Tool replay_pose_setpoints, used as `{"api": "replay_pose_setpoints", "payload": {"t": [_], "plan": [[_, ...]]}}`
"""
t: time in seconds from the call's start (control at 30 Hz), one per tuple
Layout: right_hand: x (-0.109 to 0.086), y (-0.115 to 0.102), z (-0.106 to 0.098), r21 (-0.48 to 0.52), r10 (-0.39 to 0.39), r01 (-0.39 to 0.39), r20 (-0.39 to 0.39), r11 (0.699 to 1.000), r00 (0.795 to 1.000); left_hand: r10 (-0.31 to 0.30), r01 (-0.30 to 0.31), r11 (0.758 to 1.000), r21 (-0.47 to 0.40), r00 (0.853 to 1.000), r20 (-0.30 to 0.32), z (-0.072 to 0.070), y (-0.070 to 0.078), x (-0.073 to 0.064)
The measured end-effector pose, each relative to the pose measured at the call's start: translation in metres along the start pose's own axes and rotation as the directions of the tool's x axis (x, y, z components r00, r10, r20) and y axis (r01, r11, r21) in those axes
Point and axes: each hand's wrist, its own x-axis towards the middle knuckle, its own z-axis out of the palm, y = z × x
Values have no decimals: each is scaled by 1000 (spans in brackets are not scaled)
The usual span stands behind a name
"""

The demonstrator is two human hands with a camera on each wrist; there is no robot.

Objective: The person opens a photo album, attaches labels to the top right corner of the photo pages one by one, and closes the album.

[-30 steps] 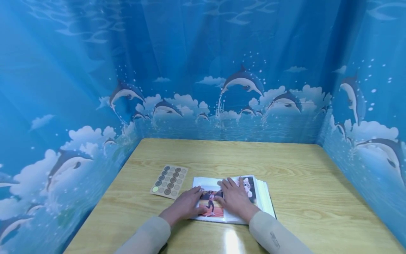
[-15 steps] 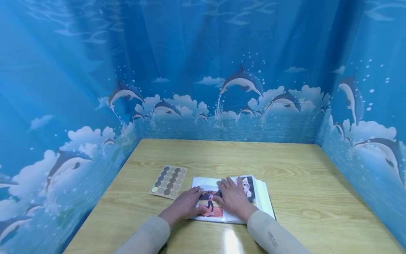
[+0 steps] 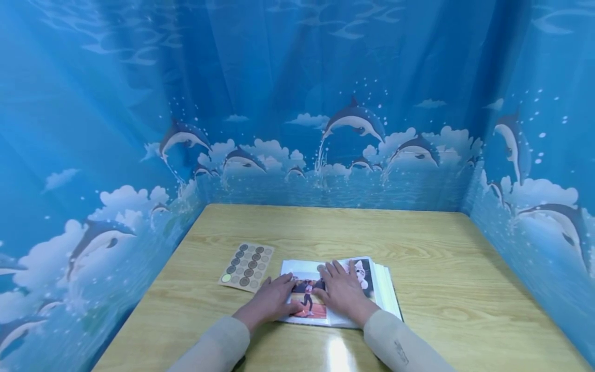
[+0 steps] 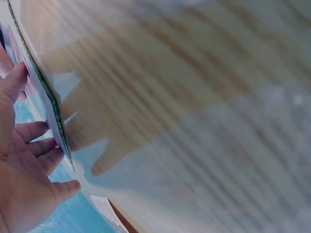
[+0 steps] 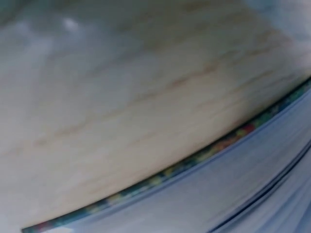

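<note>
An open photo album (image 3: 341, 320) lies on the table in the head view. Its left page holds a photo of a runner (image 3: 308, 299), and a kitten photo (image 3: 364, 274) shows on the right page. My left hand (image 3: 269, 302) rests along the album's left edge, thumb over the runner photo; the left wrist view shows its extended fingers at the cover's edge. My right hand (image 3: 344, 292) lies flat across the middle, partly covering both pages. A small round sticker (image 3: 321, 267) peeks out by its fingertips. In the right wrist view only the album's patterned cover edge (image 5: 194, 160) appears, without the hand.
A sheet of round stickers (image 3: 246, 266), dark, pale and one light green, lies left of the album on the wooden table (image 3: 446, 268). Blue dolphin-print curtains (image 3: 288, 103) enclose the table at the back and both sides.
</note>
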Motion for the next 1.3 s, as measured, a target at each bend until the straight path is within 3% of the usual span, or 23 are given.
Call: {"api": "replay_pose_setpoints", "payload": {"t": [0.33, 0.83, 1.07, 1.3], "plan": [[-4, 5, -6, 8, -3, 3, -18, 1000, 1000, -15, 15, 1000, -22, 1000, -2, -3, -1, 5], [-7, 10, -9, 49, 56, -55, -25, 997, 998, 10, -11, 998, -69, 1000, -17, -9, -4, 4], [-13, 8, -10, 99, 84, -81, -28, 992, 996, -1, -5, 994, -108, 999, -54, -8, -17, 2], [-16, 7, -13, 118, 91, -87, -32, 989, 995, -57, 38, 986, -162, 992, -115, -13, -33, -3]]}}
